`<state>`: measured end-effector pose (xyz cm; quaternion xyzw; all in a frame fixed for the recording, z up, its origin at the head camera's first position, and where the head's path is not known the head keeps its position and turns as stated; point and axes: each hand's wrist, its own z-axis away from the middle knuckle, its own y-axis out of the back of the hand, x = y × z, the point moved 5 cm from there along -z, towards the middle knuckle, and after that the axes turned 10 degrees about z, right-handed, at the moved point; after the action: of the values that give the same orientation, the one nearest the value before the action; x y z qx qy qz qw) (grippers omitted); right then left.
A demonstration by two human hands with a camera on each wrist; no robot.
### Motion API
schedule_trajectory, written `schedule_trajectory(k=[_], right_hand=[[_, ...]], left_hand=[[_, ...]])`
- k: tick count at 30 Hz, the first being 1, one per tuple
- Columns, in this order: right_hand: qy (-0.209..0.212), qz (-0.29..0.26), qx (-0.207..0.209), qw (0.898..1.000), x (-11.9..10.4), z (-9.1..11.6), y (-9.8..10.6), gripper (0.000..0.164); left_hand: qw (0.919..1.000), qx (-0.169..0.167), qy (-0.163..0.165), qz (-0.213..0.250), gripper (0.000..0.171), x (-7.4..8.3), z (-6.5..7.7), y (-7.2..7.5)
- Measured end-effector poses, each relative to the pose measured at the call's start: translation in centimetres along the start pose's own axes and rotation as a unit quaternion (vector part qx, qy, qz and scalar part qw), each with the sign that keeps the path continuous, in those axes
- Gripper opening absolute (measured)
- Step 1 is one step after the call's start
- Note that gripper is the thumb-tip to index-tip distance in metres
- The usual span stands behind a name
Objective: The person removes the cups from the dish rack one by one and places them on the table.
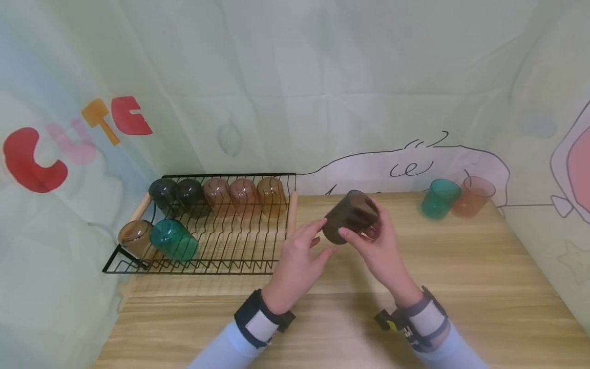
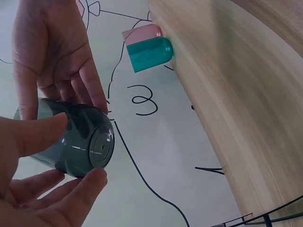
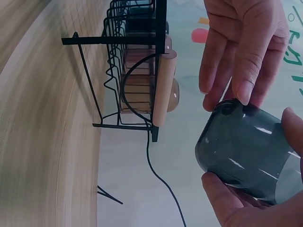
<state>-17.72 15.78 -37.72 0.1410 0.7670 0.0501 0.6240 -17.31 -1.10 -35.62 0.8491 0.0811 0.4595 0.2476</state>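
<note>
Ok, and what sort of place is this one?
Probably a staged recording corner rather than a working kitchen: a creased, cartoon-printed backdrop lines three sides of a wood-grain tabletop, where a black wire rack holds tinted cups.

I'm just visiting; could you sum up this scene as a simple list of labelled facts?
Held item: dark translucent cup, tilted, above the table
Right hand: grips the dark cup
Left hand: touches it; whether it grips is unclear
Rack: black wire, wooden handles
Rack, back row: five cups
Rack, front row: amber cup, teal cup
Standing on the table: another teal cup and an orange-pink cup, both upright
</note>
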Motion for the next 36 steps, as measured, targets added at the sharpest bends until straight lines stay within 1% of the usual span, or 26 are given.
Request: schedule_trajectory(k=[3,7,11,13,19,24,27,31,34,36], right_hand=[[0.005,-0.004,0.004,1.000,-0.1,-0.1,0.1,0.076],[0.016,0.002,0.012,1.000,-0.2,-0.1,0.2,0.071],[0.029,0.020,0.018,0.999,-0.2,-0.1,0.3,0.069],[0.032,0.033,0.021,0.999,-0.3,-0.2,0.5,0.069],[0.034,0.048,0.029,0.998,-1.2,-0.4,1.3,0.068],[0.023,0.071,0.055,0.996,-2.0,-0.9,2.7,0.070],[0.010,0.090,0.073,0.993,-1.5,-1.5,3.8,0.073],[0.005,0.108,0.103,0.989,-0.4,-2.5,5.3,0.077],[-0.008,0.110,0.130,0.985,0.9,-3.3,6.6,0.078],[-0.025,0.104,0.147,0.983,2.3,-4.0,7.4,0.080]], left_hand=[[0.9999,-0.008,-0.004,-0.012,0.059,0.0,0.0,0.0],[0.9992,-0.017,0.000,-0.037,0.059,-0.1,0.1,-0.1],[0.9977,-0.027,0.004,-0.062,0.060,-0.2,0.3,-0.2],[0.9968,-0.028,-0.001,-0.075,0.059,-0.3,0.4,-0.1],[0.9926,-0.008,-0.023,-0.119,0.057,-0.4,0.3,0.9],[0.9906,-0.001,-0.017,-0.135,0.053,-0.6,0.3,2.1],[0.9900,0.013,-0.016,-0.139,0.051,-0.9,0.3,3.0],[0.9884,0.028,-0.018,-0.148,0.049,-1.6,0.4,4.2],[0.9852,0.036,-0.009,-0.167,0.049,-2.1,0.6,5.0],[0.9825,0.041,-0.002,-0.182,0.048,-2.4,0.7,5.4]])
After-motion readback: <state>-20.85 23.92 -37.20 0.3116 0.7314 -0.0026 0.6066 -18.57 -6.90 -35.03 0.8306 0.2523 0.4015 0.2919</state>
